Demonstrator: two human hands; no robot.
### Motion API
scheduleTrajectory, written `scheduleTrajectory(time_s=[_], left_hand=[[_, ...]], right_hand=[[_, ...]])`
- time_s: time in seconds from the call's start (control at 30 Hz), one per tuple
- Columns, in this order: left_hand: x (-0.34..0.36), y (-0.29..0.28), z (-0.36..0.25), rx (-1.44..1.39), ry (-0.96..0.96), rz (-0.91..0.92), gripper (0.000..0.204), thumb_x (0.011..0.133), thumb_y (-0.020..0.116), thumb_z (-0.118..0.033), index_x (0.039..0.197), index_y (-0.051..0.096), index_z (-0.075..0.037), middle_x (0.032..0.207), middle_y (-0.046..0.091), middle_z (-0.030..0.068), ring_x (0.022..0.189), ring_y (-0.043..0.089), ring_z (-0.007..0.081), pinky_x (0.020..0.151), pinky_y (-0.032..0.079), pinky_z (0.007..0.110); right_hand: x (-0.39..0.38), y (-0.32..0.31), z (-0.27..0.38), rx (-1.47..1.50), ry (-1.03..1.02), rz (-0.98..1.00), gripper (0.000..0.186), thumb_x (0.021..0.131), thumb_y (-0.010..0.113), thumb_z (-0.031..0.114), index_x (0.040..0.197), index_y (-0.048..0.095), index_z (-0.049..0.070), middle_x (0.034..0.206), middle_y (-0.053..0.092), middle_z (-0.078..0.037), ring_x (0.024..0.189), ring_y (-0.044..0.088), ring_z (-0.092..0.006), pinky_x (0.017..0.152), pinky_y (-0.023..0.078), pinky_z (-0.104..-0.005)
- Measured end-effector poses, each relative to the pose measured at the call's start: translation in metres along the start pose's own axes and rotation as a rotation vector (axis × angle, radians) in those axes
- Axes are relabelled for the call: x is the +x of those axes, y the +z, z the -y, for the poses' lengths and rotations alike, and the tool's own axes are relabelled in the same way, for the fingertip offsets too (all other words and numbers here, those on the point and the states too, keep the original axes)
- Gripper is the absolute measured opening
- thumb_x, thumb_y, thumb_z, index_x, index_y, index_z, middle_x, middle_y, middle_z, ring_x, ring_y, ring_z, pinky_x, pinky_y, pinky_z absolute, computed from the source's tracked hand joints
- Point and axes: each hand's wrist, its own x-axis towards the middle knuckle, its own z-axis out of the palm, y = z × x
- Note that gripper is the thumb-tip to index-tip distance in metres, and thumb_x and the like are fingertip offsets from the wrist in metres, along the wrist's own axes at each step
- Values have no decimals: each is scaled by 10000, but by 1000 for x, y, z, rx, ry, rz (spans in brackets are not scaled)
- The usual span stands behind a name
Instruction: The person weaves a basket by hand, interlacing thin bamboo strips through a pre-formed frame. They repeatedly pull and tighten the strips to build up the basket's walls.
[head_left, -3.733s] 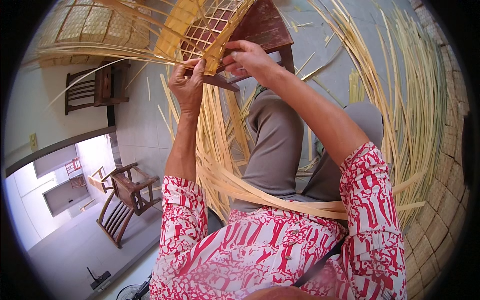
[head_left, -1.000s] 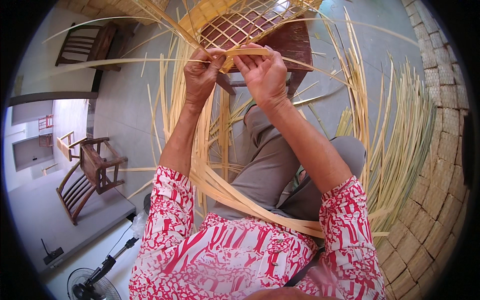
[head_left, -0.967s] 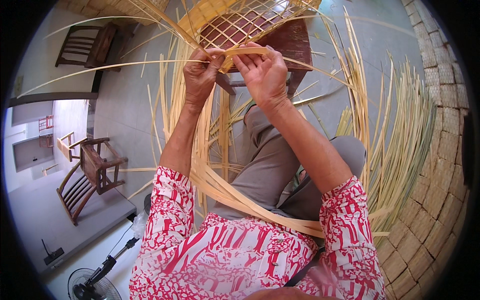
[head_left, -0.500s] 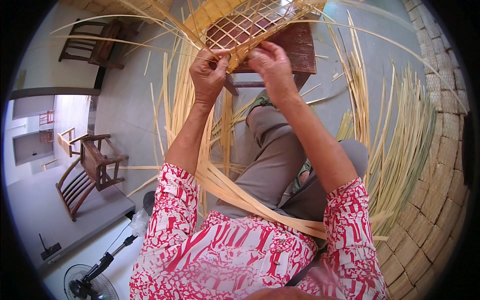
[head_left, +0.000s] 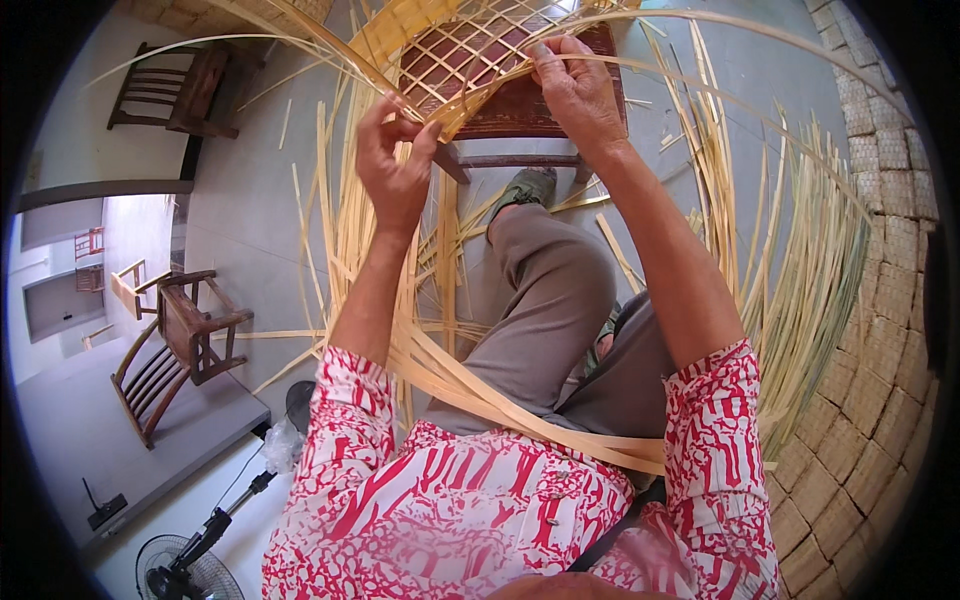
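My left hand (head_left: 395, 165) pinches the near corner of a yellow bamboo weaving (head_left: 460, 55), an open lattice with flat bands along its edges, where loose strips stick out. My right hand (head_left: 580, 100) is higher and to the right, fingers closed on a thin strip at the weaving's edge; long strip ends arch off to the right. The weaving rests on a worn red wooden stool (head_left: 520, 120). Pale flat strips (head_left: 480, 400) lie across my lap.
Loose bamboo strips (head_left: 800, 280) cover the floor on both sides. Stacked straw-coloured woven pieces (head_left: 880, 400) line the right. Wooden chairs (head_left: 190, 340) stand at the left, one more (head_left: 170, 90) farther up. A black fan (head_left: 180, 560) is at lower left, beside a doorway to another room.
My right hand has turned from palm-up and moved up and right along the weaving's edge. My left hand stays at the corner, shifted slightly left. The long strips on the right have swung.
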Motion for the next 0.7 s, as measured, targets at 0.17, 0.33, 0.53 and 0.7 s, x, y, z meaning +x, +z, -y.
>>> scheduleTrajectory(time_s=[0.17,0.33,0.53,0.7], left_hand=[[-29,-4,-36,342,443,162,262,873,781,-7,1110,682,-59,1039,720,112,909,712,255,808,582,343],[-1,34,-40,508,430,273,281,888,717,-23,1162,690,-78,1052,731,113,926,724,309,751,595,375],[2,28,-13,786,310,444,104,898,680,-92,1001,668,-83,922,699,101,812,700,323,667,569,415],[13,30,7,684,320,371,83,874,688,-104,936,646,-70,851,676,121,804,686,354,691,553,455]], right_hand=[[-11,4,24,-70,-12,34,188,974,633,184,932,631,2,864,639,-197,825,631,-373,758,501,-449],[-28,10,41,-104,-22,130,144,954,647,136,931,617,-2,863,641,-226,834,628,-422,759,503,-482],[-45,9,30,-241,-92,177,108,944,644,122,943,632,14,868,657,-238,827,641,-446,744,520,-485],[-44,11,21,-267,-56,216,111,927,664,119,939,654,9,827,679,-232,811,668,-441,727,534,-482]])
